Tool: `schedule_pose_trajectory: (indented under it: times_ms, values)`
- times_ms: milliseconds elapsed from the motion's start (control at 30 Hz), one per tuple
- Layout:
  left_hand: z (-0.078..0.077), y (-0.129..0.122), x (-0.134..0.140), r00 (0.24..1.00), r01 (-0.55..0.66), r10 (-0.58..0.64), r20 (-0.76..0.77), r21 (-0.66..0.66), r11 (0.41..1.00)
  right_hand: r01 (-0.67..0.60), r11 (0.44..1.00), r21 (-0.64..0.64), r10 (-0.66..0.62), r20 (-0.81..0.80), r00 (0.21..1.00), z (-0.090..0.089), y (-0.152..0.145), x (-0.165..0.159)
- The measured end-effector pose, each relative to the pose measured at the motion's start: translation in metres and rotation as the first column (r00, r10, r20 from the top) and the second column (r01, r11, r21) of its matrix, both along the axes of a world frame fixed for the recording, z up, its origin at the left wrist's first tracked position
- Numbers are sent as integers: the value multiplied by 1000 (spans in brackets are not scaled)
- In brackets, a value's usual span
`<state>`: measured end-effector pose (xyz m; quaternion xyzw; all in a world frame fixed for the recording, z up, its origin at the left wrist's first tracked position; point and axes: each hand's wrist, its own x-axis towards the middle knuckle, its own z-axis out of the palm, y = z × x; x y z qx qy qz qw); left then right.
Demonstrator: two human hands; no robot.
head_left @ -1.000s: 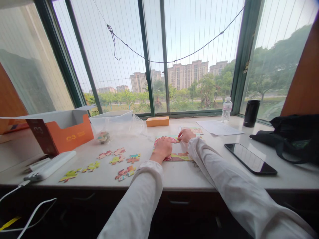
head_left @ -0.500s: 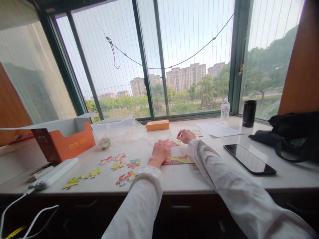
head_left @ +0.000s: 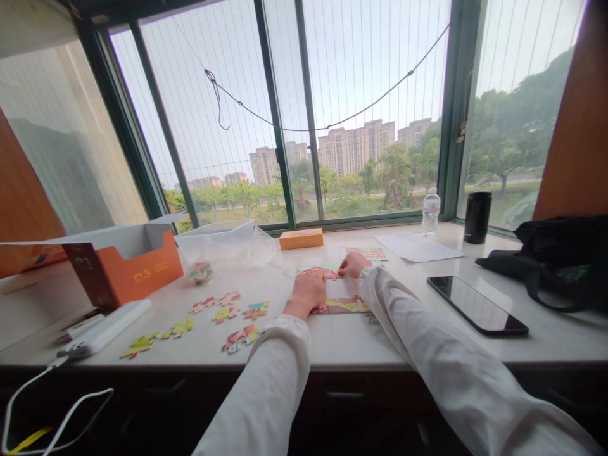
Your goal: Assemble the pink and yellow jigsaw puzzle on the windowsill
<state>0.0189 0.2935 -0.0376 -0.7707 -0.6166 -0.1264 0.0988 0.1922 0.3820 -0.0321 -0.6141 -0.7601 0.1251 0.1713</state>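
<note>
A partly joined jigsaw puzzle (head_left: pixel 346 305) lies on the table, with a gap of bare tabletop inside its frame of pieces. My left hand (head_left: pixel 308 290) rests on the puzzle's left side, fingers stretched over the pieces. At the upper right edge, my right hand (head_left: pixel 352 265) has its fingertips pinched together at a puzzle piece, mostly hidden by the fingers. Loose puzzle pieces (head_left: pixel 225 314) lie in small groups to the left, among them yellow-green pieces (head_left: pixel 178 329). Behind my right hand is a flat printed picture card (head_left: pixel 373 254).
An orange open box (head_left: pixel 149 272), a clear plastic tray (head_left: pixel 218 244) and a white power strip (head_left: pixel 107 326) stand at left. A small orange box (head_left: pixel 301 239) is by the window. At right are paper (head_left: pixel 415 247), a bottle (head_left: pixel 430 212), a black can (head_left: pixel 477 217), a phone (head_left: pixel 475 305) and a black bag (head_left: pixel 560 259).
My right hand has come down and slightly left onto the puzzle's upper right edge, uncovering more of the picture card. My left hand stays on the puzzle with little movement.
</note>
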Motion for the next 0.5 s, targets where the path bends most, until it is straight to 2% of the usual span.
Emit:
schedule_pose_trajectory:
  times_ms: [100,233,400,500]
  values:
    - [6,-7,0,998,-55,54,11,79,995,22,998,57,-21,-12,1000,7,-4,1]
    - [20,-15,-1,993,-111,102,53,212,971,130,965,230,-135,8,991,16,-11,4]
    - [49,-28,-8,983,-80,35,181,249,965,99,950,298,-138,113,984,16,-16,5]
    - [70,-47,-13,976,-62,8,219,240,969,85,950,302,-131,135,982,13,-16,7]
